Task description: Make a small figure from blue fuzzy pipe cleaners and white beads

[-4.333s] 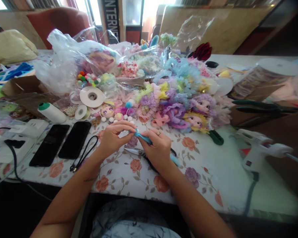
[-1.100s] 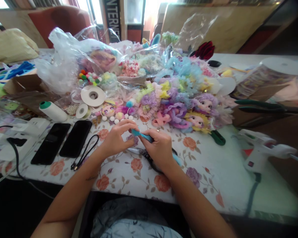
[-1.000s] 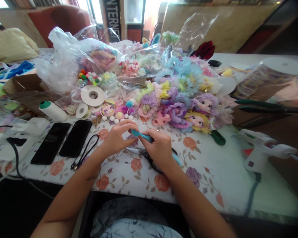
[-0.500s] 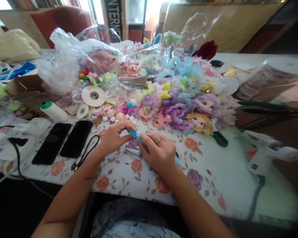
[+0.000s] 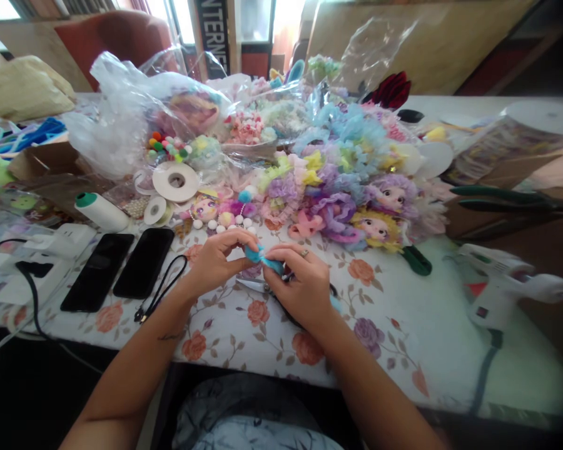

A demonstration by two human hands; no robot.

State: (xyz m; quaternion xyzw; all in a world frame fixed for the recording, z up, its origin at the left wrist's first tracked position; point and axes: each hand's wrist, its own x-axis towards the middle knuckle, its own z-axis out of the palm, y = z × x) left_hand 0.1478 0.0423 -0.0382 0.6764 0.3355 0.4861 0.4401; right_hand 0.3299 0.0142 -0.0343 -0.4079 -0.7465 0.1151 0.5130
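Between my two hands is a small, soft blue piece [image 5: 273, 262], fuzzy-looking and narrowed in the middle; its exact kind is unclear. My left hand [image 5: 223, 256] pinches its left end between thumb and fingers. The fingers of my right hand [image 5: 304, 281], one wearing a ring, close on its right part. Under my right hand lies a pair of scissors [image 5: 254, 285], blades pointing left, the handles mostly covered. Another bit of light blue material [image 5: 335, 304] peeks out beside my right wrist.
Two black phones [image 5: 143, 262] and a power strip [image 5: 32, 275] lie left. Beyond my hands spreads a heap of pastel ruffles and doll heads [image 5: 375, 228], with a ribbon spool [image 5: 176, 182] and thread cone [image 5: 101, 211]. At right is a glue gun [image 5: 497, 284]; pliers [image 5: 507, 200] rest on a box.
My right hand's fingers have shifted slightly up and turned, so more of the blue piece shows between the hands. My left hand stays nearly in place.
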